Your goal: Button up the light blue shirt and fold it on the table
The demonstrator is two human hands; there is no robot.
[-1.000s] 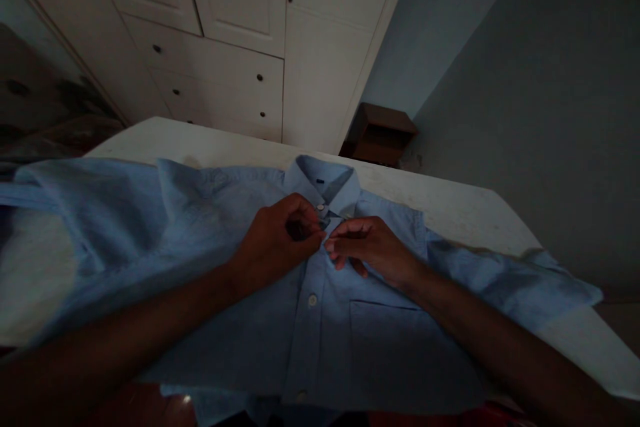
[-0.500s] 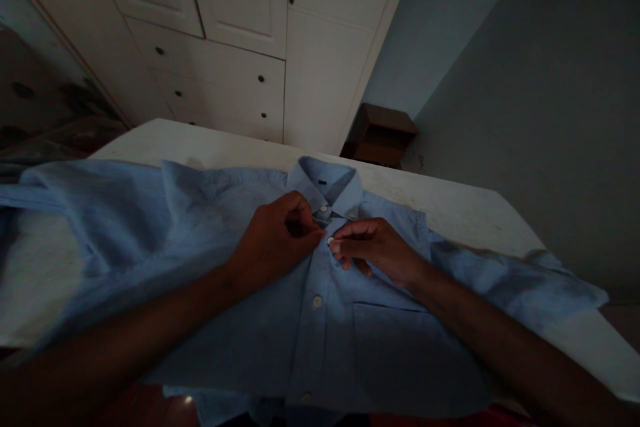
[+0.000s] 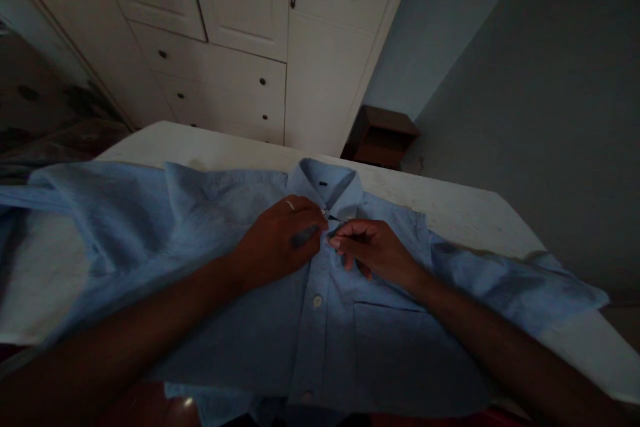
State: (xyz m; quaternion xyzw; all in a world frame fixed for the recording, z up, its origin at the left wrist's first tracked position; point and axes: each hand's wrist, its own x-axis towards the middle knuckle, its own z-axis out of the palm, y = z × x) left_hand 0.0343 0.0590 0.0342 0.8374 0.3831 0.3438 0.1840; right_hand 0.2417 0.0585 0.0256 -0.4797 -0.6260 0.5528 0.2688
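A light blue button-up shirt [image 3: 240,327] lies front up, its collar [image 3: 345,197] pointing away from me. At the upper placket, just below the collar, my left hand [image 3: 280,240] has its curled thumb and fingers closed on the cloth edge; a ring shows on one finger. From the other side, my right hand [image 3: 380,250] pinches a button at the placket between thumb and forefinger. The fingertips largely hide that button. Lower down, another white button [image 3: 317,302] is in plain sight on the placket, left of the chest pocket [image 3: 395,353].
The shirt is spread on a white table [image 3: 450,203], its sleeves reaching out to both sides. Behind stands a white wardrobe [image 3: 320,80] with drawers and dark handles. A brown open box-like cabinet [image 3: 390,121] sits by the wall. Dark fabric [image 3: 55,147] lies at far left.
My left hand has turned, with its fingers higher over the placket and its thumb and forefinger further apart. The button, visible before, is now mostly covered. My right hand stays nearly in place.
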